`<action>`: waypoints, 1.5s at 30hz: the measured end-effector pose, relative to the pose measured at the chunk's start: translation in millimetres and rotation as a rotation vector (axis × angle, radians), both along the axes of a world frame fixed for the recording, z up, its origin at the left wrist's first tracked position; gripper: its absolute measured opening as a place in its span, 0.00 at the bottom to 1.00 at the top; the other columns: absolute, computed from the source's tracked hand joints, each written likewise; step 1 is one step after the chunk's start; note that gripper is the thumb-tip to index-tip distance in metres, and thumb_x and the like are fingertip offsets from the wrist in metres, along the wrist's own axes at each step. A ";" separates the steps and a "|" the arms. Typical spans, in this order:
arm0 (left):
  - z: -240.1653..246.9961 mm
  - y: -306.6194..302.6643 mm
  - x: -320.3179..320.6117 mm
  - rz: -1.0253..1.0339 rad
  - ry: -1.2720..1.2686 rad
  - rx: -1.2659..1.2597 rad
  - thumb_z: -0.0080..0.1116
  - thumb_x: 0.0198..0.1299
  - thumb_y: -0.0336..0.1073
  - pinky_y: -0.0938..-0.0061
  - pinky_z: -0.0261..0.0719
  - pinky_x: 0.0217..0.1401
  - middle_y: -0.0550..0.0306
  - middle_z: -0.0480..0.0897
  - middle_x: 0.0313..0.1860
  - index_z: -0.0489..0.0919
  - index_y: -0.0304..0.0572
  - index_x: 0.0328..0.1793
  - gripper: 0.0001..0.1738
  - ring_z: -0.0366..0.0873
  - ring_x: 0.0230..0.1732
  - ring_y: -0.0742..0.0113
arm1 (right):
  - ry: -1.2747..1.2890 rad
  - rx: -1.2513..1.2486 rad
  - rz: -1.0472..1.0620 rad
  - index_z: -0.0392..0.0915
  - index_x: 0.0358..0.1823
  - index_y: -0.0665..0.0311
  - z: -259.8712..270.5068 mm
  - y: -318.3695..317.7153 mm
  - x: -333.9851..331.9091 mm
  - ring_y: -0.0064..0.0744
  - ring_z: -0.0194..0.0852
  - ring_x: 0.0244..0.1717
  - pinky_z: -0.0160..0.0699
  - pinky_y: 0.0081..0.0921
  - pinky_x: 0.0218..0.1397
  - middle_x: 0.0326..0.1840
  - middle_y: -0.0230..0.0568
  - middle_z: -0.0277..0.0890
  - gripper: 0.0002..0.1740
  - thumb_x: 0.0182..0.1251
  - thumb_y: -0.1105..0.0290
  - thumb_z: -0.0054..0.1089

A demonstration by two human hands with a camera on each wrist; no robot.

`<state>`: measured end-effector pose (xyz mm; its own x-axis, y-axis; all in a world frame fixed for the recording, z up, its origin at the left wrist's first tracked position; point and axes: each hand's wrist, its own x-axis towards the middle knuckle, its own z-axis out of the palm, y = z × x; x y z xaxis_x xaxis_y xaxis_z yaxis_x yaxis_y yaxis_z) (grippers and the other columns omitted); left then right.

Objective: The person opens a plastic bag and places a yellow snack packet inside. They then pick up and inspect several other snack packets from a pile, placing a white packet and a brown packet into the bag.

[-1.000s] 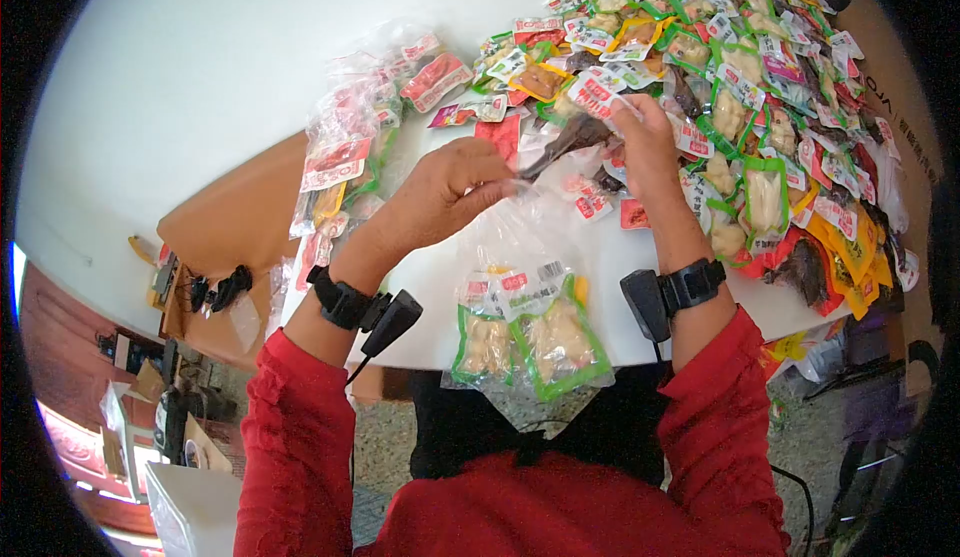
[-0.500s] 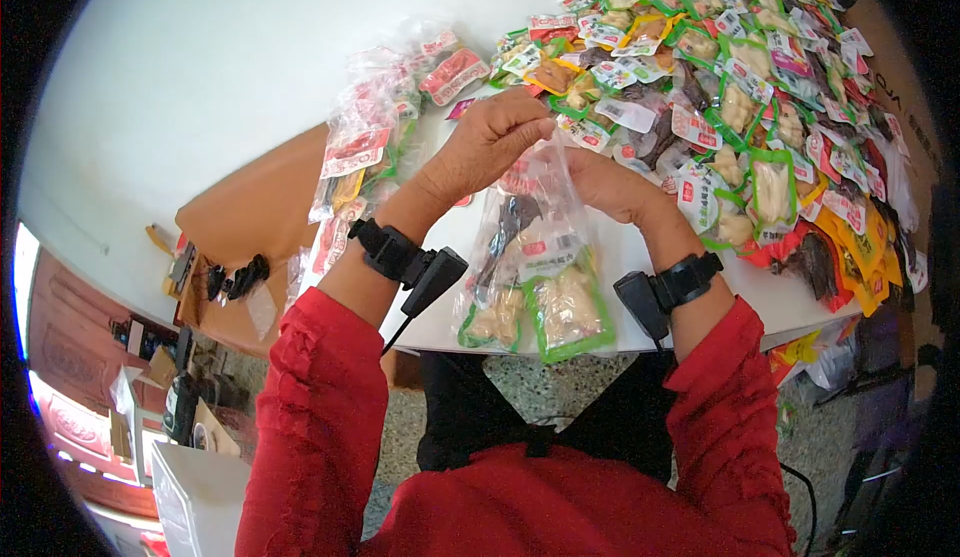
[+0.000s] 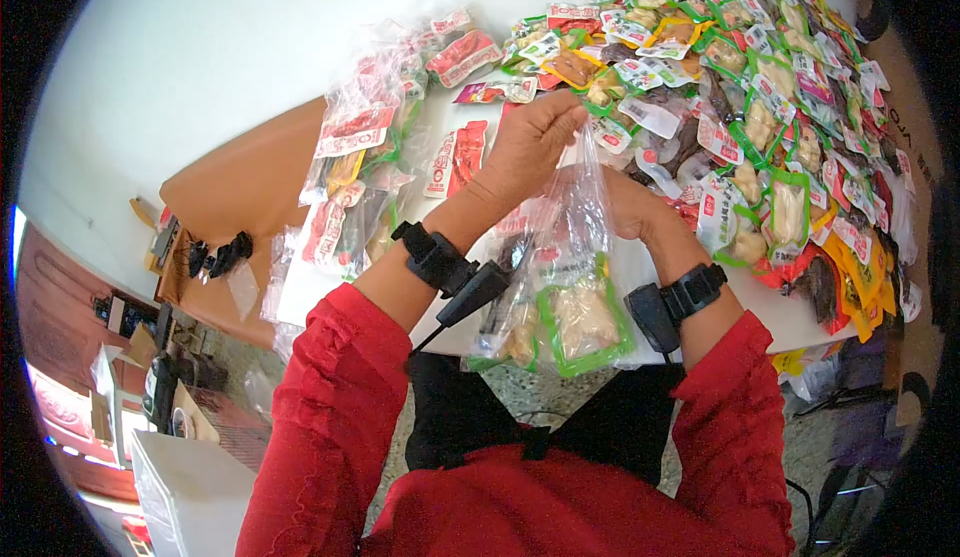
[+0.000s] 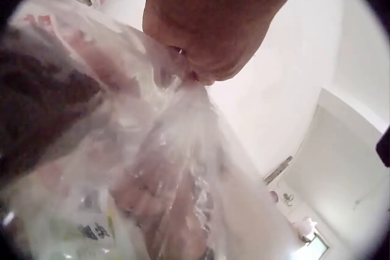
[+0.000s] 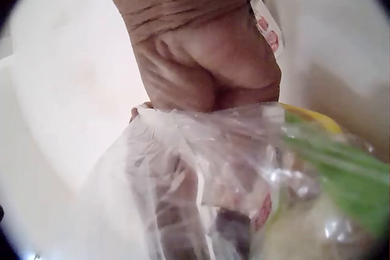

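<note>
My left hand [image 3: 560, 127] pinches the gathered top of a clear plastic bag [image 3: 565, 257] and holds it up over the table's near edge. My right hand [image 3: 622, 202] grips the bag's upper side from behind, fingers curled into the plastic. A green-edged packet [image 3: 585, 322], a dark packet and other snack packets hang in the bag's bottom. In the left wrist view the left hand [image 4: 195, 74] squeezes the crumpled film of the bag [image 4: 152, 168]. In the right wrist view the right hand [image 5: 207, 65] clutches the bag [image 5: 201, 175], with the green-edged packet [image 5: 341, 168] inside it.
A big pile of loose snack packets [image 3: 770, 107] covers the right of the white table [image 3: 200, 47]. Several filled clear bags [image 3: 350, 157] lie at the left, red packets [image 3: 455, 157] beside them. A brown board [image 3: 240, 192] sits at the table's left edge.
My right hand took a dark packet from the pile and it went into the bag. Both hands then came to the bag's mouth, and the left hand lifted the gathered top higher.
</note>
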<state>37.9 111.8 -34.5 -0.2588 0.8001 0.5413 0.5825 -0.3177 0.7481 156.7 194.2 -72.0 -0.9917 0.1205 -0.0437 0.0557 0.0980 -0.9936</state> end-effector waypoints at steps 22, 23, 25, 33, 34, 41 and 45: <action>-71.5 -9.3 -32.9 -0.266 -0.609 -0.135 0.47 0.62 0.36 0.85 0.67 0.31 0.67 0.72 0.26 0.74 0.39 0.36 0.09 0.67 0.28 0.81 | -0.096 -0.063 -0.389 0.73 0.37 0.63 -27.8 20.7 -12.9 0.14 0.60 0.20 0.59 0.13 0.23 0.24 0.24 0.68 0.09 0.57 0.71 0.46; -77.4 -5.7 -33.5 -0.272 -0.583 -0.171 0.47 0.62 0.36 0.84 0.67 0.31 0.67 0.72 0.26 0.74 0.38 0.36 0.09 0.68 0.28 0.81 | -0.107 -0.043 -0.386 0.73 0.37 0.63 -23.3 22.6 -10.5 0.14 0.60 0.20 0.59 0.13 0.23 0.24 0.24 0.68 0.09 0.57 0.71 0.46; -76.2 -4.9 -33.9 -0.241 -0.570 -0.110 0.47 0.61 0.35 0.83 0.68 0.31 0.66 0.72 0.25 0.74 0.39 0.35 0.09 0.68 0.27 0.80 | -0.192 0.276 -0.381 0.74 0.38 0.62 12.8 2.8 -7.7 0.13 0.63 0.23 0.63 0.13 0.25 0.24 0.25 0.69 0.10 0.57 0.70 0.47; -77.6 -4.4 -30.2 -0.183 -0.551 -0.186 0.48 0.59 0.35 0.79 0.69 0.29 0.63 0.71 0.22 0.72 0.36 0.32 0.09 0.69 0.25 0.77 | -0.080 1.193 -0.183 0.72 0.45 0.65 91.5 -1.6 -108.0 0.41 0.73 0.41 0.70 0.31 0.45 0.40 0.49 0.74 0.18 0.55 0.63 0.53; -76.0 -5.7 -30.4 -0.182 -0.554 -0.181 0.48 0.59 0.35 0.79 0.69 0.29 0.63 0.71 0.22 0.72 0.36 0.32 0.09 0.69 0.25 0.77 | -0.154 1.236 -0.125 0.71 0.49 0.65 92.8 -1.8 -127.9 0.38 0.72 0.47 0.68 0.29 0.51 0.46 0.48 0.73 0.22 0.54 0.62 0.54; -90.3 5.2 -32.2 -0.100 -0.655 -0.107 0.47 0.54 0.31 0.76 0.70 0.29 0.58 0.73 0.24 0.68 0.37 0.44 0.12 0.71 0.26 0.72 | -0.171 1.650 0.045 0.69 0.49 0.69 33.5 65.5 -229.2 0.52 0.69 0.47 0.68 0.39 0.51 0.42 0.56 0.72 0.26 0.47 0.63 0.55; -84.8 3.7 -33.7 -0.009 -0.785 -0.097 0.49 0.52 0.32 0.75 0.70 0.28 0.56 0.74 0.25 0.61 0.38 0.56 0.23 0.71 0.26 0.70 | -0.233 1.697 0.095 0.68 0.46 0.70 21.3 74.3 -241.3 0.53 0.72 0.43 0.70 0.42 0.47 0.38 0.60 0.72 0.25 0.43 0.68 0.54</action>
<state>4.2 115.5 -119.3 -0.5295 0.8381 0.1310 -0.1298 -0.2326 0.9639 -84.6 268.5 -50.6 -0.9894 0.1262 -0.0719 0.1050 0.9635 0.2462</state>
